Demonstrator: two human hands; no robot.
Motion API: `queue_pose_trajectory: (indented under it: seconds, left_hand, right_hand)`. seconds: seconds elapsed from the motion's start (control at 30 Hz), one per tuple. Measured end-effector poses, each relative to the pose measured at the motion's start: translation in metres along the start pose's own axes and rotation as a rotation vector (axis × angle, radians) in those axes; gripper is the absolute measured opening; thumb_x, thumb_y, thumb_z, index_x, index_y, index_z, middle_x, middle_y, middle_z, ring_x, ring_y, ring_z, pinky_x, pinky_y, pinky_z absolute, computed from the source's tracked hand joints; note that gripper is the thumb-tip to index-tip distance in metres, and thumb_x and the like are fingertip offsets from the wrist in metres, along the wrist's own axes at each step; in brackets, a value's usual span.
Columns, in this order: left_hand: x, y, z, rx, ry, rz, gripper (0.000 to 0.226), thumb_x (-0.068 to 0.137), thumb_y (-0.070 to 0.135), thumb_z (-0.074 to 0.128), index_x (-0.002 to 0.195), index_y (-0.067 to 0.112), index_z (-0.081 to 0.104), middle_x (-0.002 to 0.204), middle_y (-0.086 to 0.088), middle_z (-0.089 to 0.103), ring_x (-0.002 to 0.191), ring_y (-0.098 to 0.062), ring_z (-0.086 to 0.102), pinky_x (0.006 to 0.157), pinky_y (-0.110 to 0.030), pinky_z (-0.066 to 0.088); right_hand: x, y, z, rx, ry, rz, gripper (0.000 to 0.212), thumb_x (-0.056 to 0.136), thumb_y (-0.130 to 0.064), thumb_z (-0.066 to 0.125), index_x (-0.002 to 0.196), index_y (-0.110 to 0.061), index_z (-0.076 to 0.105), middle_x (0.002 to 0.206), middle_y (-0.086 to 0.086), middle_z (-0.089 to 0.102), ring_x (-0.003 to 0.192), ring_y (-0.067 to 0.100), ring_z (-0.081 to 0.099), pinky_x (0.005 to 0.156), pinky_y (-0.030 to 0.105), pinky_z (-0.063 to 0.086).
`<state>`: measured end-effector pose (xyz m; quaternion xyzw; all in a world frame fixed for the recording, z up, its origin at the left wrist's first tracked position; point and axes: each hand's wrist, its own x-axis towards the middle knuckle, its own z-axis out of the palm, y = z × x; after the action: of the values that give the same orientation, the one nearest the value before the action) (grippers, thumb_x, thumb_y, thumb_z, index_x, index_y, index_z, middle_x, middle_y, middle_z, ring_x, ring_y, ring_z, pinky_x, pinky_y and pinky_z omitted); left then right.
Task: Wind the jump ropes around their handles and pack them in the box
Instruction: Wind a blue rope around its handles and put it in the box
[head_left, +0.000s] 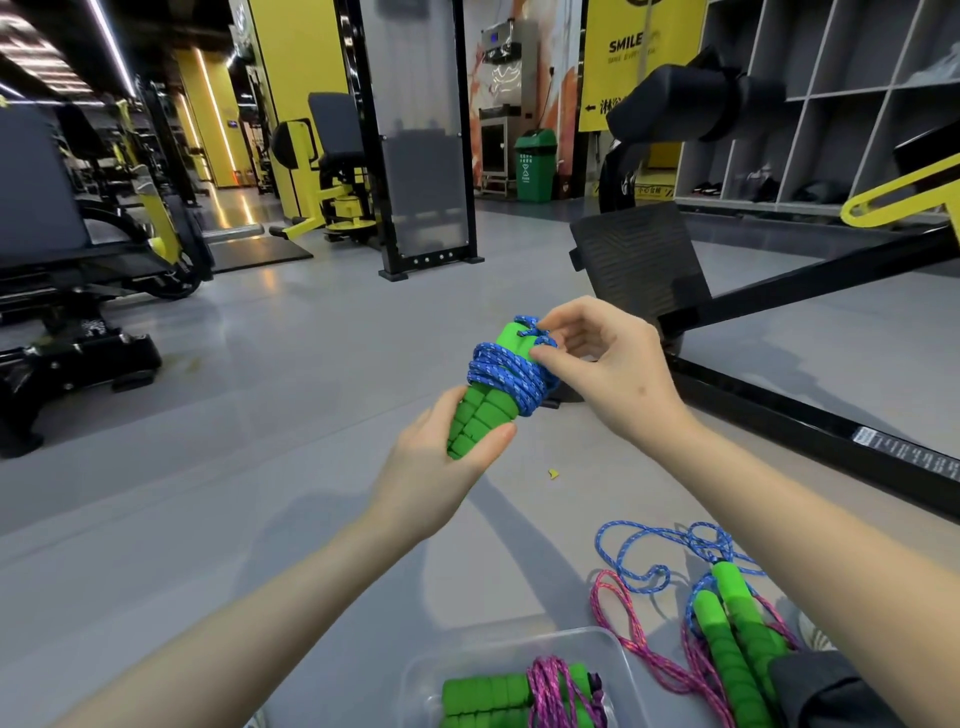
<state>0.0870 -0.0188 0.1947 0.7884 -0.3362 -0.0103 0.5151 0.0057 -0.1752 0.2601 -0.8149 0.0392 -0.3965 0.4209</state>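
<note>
- Clear box (422, 675), nearest, holds one wound pink rope (550, 688).
- Left hand (436, 467) grips green handles (480, 415); right hand (608, 364) pinches blue rope (506, 371), seemingly tucking its end; boxing likely next.

Centre, above the floor (260, 415): pair of handles (480, 415) side by side, lower ends in left hand (441, 457), rope (506, 371) wound round upper half, right hand (608, 364) pinching rope at top right of the coil. Small scrap (554, 474) on floor, just below-right of hands. Bottom centre: box (621, 667) on floor, one wound bundle (519, 696) inside. Right of box, on floor: loose ropes (727, 623), overlapping one another. Behind hands: footplate (639, 260), frame bar (779, 415) running right. Far left: bench machine (52, 234). Far back centre: bin (535, 166). Back right: shelf cubbies (831, 104).
</note>
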Motion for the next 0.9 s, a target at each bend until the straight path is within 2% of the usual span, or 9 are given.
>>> queue_pose_trajectory:
  seconds: [0.13, 0.27, 0.37, 0.47, 0.53, 0.6, 0.7, 0.8, 0.9]
  left_hand:
    - [0.002, 0.009, -0.001, -0.295, -0.125, -0.183, 0.017, 0.087, 0.042, 0.061, 0.097, 0.028, 0.060, 0.077, 0.004, 0.057, 0.063, -0.015, 0.051, 0.060, -0.030, 0.043]
    - [0.006, 0.018, -0.005, -0.437, -0.237, -0.412, 0.038, 0.077, 0.052, 0.063, 0.096, 0.020, 0.062, 0.083, -0.005, 0.063, 0.065, -0.017, 0.059, 0.054, -0.026, 0.049]
    - [0.004, 0.021, -0.005, -0.275, -0.289, -0.306, 0.033, 0.084, 0.047, 0.063, 0.094, 0.016, 0.061, 0.079, -0.004, 0.055, 0.064, -0.017, 0.053, 0.051, -0.024, 0.043]
    - [0.005, 0.020, -0.003, -0.174, -0.191, -0.168, 0.021, 0.086, 0.041, 0.062, 0.093, 0.020, 0.061, 0.064, 0.006, 0.050, 0.058, -0.014, 0.046, 0.047, -0.023, 0.035]
    - [0.008, 0.019, -0.004, -0.077, -0.099, -0.091, 0.016, 0.083, 0.045, 0.064, 0.090, 0.031, 0.061, 0.058, 0.013, 0.050, 0.054, -0.010, 0.047, 0.047, -0.022, 0.037]
    - [0.008, 0.016, -0.004, -0.001, -0.032, -0.035, 0.019, 0.080, 0.049, 0.064, 0.091, 0.034, 0.059, 0.061, 0.014, 0.054, 0.057, -0.009, 0.051, 0.053, -0.023, 0.039]
    - [0.004, 0.013, -0.001, 0.088, 0.035, 0.029, 0.024, 0.079, 0.054, 0.060, 0.094, 0.037, 0.057, 0.074, 0.014, 0.057, 0.070, -0.009, 0.054, 0.062, -0.027, 0.040]
    - [0.000, 0.011, 0.000, 0.194, 0.113, 0.054, 0.034, 0.079, 0.055, 0.059, 0.108, 0.037, 0.055, 0.091, 0.012, 0.060, 0.088, -0.012, 0.056, 0.076, -0.032, 0.046]
    - [-0.003, 0.012, 0.001, 0.224, 0.161, 0.057, 0.042, 0.081, 0.050, 0.061, 0.119, 0.033, 0.054, 0.100, 0.010, 0.061, 0.097, -0.013, 0.055, 0.083, -0.034, 0.047]
  right_hand:
    - [0.004, -0.005, -0.004, 0.175, 0.009, 0.058, 0.017, 0.075, 0.001, 0.073, 0.075, -0.015, 0.066, 0.069, -0.005, 0.063, 0.063, 0.002, 0.055, 0.065, 0.014, 0.049]
    - [0.006, -0.010, -0.009, 0.160, -0.007, 0.033, 0.022, 0.077, -0.002, 0.072, 0.073, -0.023, 0.066, 0.070, -0.007, 0.063, 0.064, -0.002, 0.054, 0.065, 0.016, 0.047]
    - [0.006, -0.010, -0.012, 0.133, -0.096, 0.037, 0.019, 0.078, -0.005, 0.072, 0.075, -0.024, 0.067, 0.070, -0.004, 0.062, 0.069, 0.005, 0.055, 0.066, 0.022, 0.046]
    - [0.007, -0.007, -0.014, 0.204, -0.124, 0.088, 0.016, 0.079, -0.004, 0.071, 0.078, -0.020, 0.068, 0.075, 0.003, 0.063, 0.072, 0.011, 0.056, 0.065, 0.020, 0.047]
    - [0.007, -0.005, -0.014, 0.230, -0.159, 0.103, 0.017, 0.081, -0.001, 0.068, 0.083, -0.018, 0.069, 0.080, 0.004, 0.066, 0.077, 0.011, 0.058, 0.072, 0.023, 0.052]
    - [0.006, -0.003, -0.012, 0.228, -0.186, 0.097, 0.019, 0.083, 0.002, 0.065, 0.085, -0.017, 0.070, 0.081, -0.002, 0.066, 0.079, 0.008, 0.059, 0.078, 0.023, 0.051]
    - [0.005, -0.002, -0.011, 0.228, -0.163, 0.095, 0.018, 0.083, 0.004, 0.064, 0.089, -0.012, 0.070, 0.078, -0.003, 0.066, 0.072, -0.002, 0.060, 0.074, 0.013, 0.051]
    - [0.003, 0.001, -0.009, 0.216, -0.112, 0.098, 0.022, 0.081, 0.004, 0.065, 0.095, -0.012, 0.070, 0.081, -0.002, 0.068, 0.073, -0.002, 0.063, 0.075, 0.013, 0.052]
    - [0.001, 0.005, -0.005, 0.098, -0.075, 0.003, 0.025, 0.081, 0.004, 0.067, 0.099, -0.013, 0.070, 0.083, -0.005, 0.063, 0.074, -0.003, 0.061, 0.075, 0.014, 0.052]
